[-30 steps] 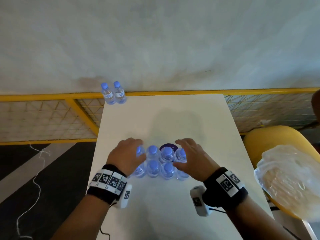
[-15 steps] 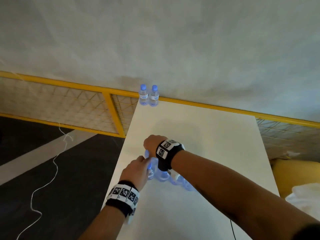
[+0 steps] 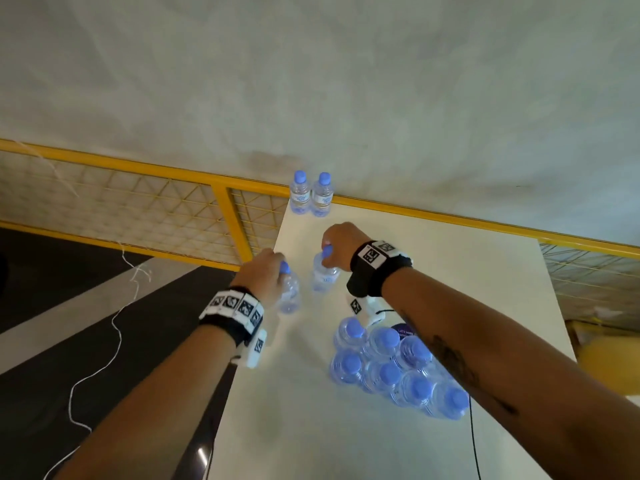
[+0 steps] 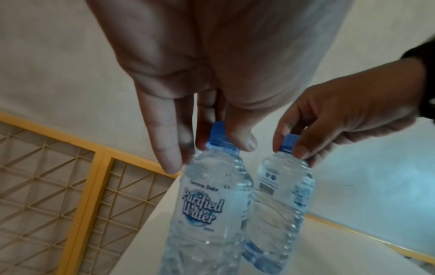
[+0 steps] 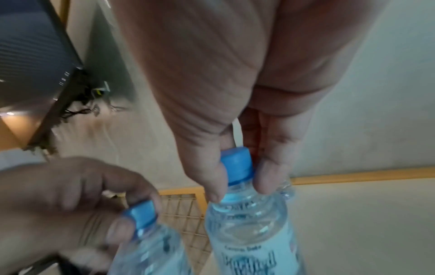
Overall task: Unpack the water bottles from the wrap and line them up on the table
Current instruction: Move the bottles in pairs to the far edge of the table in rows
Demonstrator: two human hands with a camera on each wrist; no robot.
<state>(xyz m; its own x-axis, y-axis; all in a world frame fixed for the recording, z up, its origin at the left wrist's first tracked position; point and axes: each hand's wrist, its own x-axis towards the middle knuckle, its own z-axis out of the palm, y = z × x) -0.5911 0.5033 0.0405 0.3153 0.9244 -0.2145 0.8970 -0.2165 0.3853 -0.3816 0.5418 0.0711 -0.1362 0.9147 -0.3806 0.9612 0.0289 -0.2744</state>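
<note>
My left hand [image 3: 263, 271] pinches the blue cap of a clear water bottle [image 3: 289, 294], which hangs over the table's left edge. My right hand [image 3: 337, 244] pinches the cap of a second bottle [image 3: 323, 275] just to its right. In the left wrist view the left-hand bottle [image 4: 207, 204] shows a "Purified Water" label, with the other bottle [image 4: 280, 201] close beside it. The right wrist view has the right-hand bottle [image 5: 249, 223] upright and the left one [image 5: 150, 245] tilted. A cluster of several bottles [image 3: 391, 368] stands on the white table [image 3: 450, 289]. Two bottles [image 3: 311, 197] stand at the far left corner.
A yellow metal frame with mesh [image 3: 138, 209] runs behind and left of the table. A white cord [image 3: 114, 334] lies on the dark floor at the left. A yellow chair [image 3: 609, 362] sits at the right. A black cable [image 3: 472, 441] crosses the table near the cluster.
Both hands have lifted one bottle each out of the cluster by the cap and carried them towards the far left corner. The head view has swung to the right.
</note>
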